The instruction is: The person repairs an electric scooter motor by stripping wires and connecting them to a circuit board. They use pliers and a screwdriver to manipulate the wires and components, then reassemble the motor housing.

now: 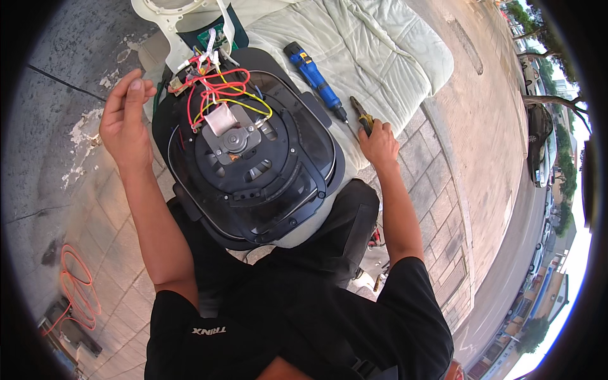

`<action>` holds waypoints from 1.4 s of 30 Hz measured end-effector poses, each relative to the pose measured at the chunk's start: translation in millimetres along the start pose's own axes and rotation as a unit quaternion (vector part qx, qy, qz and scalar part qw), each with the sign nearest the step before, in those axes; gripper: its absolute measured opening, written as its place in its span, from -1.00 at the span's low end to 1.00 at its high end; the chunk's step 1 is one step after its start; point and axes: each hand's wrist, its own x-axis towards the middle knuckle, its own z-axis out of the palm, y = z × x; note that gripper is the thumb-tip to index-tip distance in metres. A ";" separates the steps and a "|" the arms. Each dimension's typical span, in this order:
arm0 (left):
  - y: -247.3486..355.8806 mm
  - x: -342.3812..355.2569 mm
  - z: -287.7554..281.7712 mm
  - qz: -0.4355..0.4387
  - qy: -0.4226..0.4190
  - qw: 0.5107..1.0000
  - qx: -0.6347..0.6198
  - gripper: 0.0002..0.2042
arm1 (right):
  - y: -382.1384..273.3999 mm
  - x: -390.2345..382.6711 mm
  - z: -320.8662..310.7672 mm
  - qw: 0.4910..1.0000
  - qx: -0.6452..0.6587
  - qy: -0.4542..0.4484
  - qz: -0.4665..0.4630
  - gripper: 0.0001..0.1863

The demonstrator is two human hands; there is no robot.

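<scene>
A black, rounded appliance body [278, 183] sits in front of me on a pale padded cover, its inner side exposed. A small metal motor [236, 140] is mounted at its middle. Red, yellow and white wires [218, 85] loop from there to a green circuit board [212, 37] by a cream plastic frame [170, 26]. My left hand [128, 123] is raised left of the appliance, fingers loosely bent, nothing visible in it. On the right, my right hand [380, 145] grips pliers [361, 114] with yellow and black handles, jaws pointing away, over the padded cover.
A blue cordless screwdriver [316, 81] lies on the padded cover [380, 44], between the appliance and the pliers. An orange cord [81, 288] is coiled on the paving at lower left. Small tools [378, 278] lie low by my right leg. Parked cars [541, 145] line the road at far right.
</scene>
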 end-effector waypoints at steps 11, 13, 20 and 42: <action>-5.5 0.0 1.4 0.011 -0.005 1.000 0.006 -0.73 | 15.5 -16.0 -4.6 0.997 0.009 0.009 -0.076 -0.47; -5.1 0.2 1.4 0.015 -0.006 1.000 0.012 -0.73 | 15.4 -18.0 -6.1 0.997 -0.010 -0.006 -0.075 -0.45; -5.6 0.9 0.2 0.016 -0.005 1.000 0.005 -0.73 | 17.3 -21.5 -0.3 0.997 -0.010 -0.037 -0.060 -0.41; -6.4 1.7 -6.5 0.030 0.017 0.997 0.063 -0.74 | -42.1 90.7 18.6 0.995 0.078 -0.024 -0.065 -0.69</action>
